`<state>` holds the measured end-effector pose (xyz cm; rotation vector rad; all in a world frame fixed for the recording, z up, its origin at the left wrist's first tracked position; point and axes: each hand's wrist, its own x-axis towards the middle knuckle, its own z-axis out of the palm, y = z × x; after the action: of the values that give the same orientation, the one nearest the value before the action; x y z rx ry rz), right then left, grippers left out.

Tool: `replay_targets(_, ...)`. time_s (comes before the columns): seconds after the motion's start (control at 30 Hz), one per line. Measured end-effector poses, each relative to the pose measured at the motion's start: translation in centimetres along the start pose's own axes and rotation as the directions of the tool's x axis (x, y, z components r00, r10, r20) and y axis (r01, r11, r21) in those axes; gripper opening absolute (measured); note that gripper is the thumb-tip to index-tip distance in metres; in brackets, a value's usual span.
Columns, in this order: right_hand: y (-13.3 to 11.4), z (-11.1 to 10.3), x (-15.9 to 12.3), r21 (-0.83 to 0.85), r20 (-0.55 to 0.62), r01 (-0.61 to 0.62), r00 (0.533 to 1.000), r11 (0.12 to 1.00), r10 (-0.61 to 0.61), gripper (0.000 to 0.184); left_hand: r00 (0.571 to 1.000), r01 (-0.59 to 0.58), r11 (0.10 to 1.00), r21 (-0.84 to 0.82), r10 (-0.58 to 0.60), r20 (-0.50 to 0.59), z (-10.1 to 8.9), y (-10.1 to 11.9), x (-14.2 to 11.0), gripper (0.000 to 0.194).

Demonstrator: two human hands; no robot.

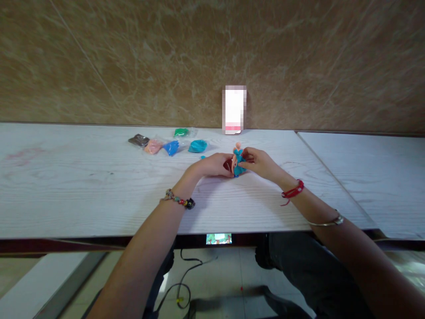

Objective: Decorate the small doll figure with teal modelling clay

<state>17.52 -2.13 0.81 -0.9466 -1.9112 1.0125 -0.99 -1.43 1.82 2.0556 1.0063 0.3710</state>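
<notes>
A small clay figure (237, 158) with a teal dress and a peach head stands upright on the white table (99, 195). My left hand (214, 165) is curled at its left side, with a dark red piece of clay at its fingertips against the figure. My right hand (259, 163) pinches the figure's teal dress from the right. Both hands rest on the tabletop.
Behind the hands lie bagged clay lumps: dark grey (138, 140), peach (153, 146), blue (171, 147), teal (198, 145) and green (181, 132). A blurred white card (234, 110) leans on the marble wall. A second table (365, 168) adjoins on the right. Cables lie on the floor below.
</notes>
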Motion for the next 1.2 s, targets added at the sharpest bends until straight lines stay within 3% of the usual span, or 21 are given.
replay_targets(0.2, -0.62, -0.06, -0.2, -0.161, -0.005, 0.076, 0.997, 0.984, -0.078, 0.01, 1.0, -0.014, 1.0, 0.026, 0.014, -0.011, -0.03, 0.07, -0.1, 0.02)
replay_targets(0.4, -0.71, 0.09, -0.27, -0.192, 0.006, 0.085, 0.996, 0.978, -0.086, 0.01, 1.0, -0.027, 0.999, -0.037, 0.027, 0.002, 0.05, -0.24, 0.16, 0.017)
replay_targets(0.53, -0.52, 0.07, -0.2, -0.191, -0.002, 0.08, 0.997, 0.978, -0.082, 0.01, 1.0, -0.015, 0.999, -0.03, 0.015, 0.006, 0.02, -0.26, 0.11, 0.018)
replay_targets(0.77, -0.45, -0.03, -0.11, -0.156, -0.013, 0.067, 0.997, 0.986, -0.07, 0.011, 0.998, -0.042, 0.999, -0.034, 0.043, 0.036, -0.15, -0.6, 0.11, 0.035)
replay_targets(1.07, -0.3, -0.1, 0.0, -0.089, -0.015, 0.075, 0.997, 0.993, -0.077, 0.01, 1.0, -0.004, 0.998, 0.059, 0.005, -0.013, 0.18, 0.22, 0.03, 0.022)
replay_targets(1.2, -0.18, -0.21, 0.08, -0.09, -0.006, 0.063, 0.998, 0.994, -0.063, 0.011, 0.999, -0.028, 0.996, 0.082, 0.029, -0.02, 0.18, 0.05, 0.11, 0.025)
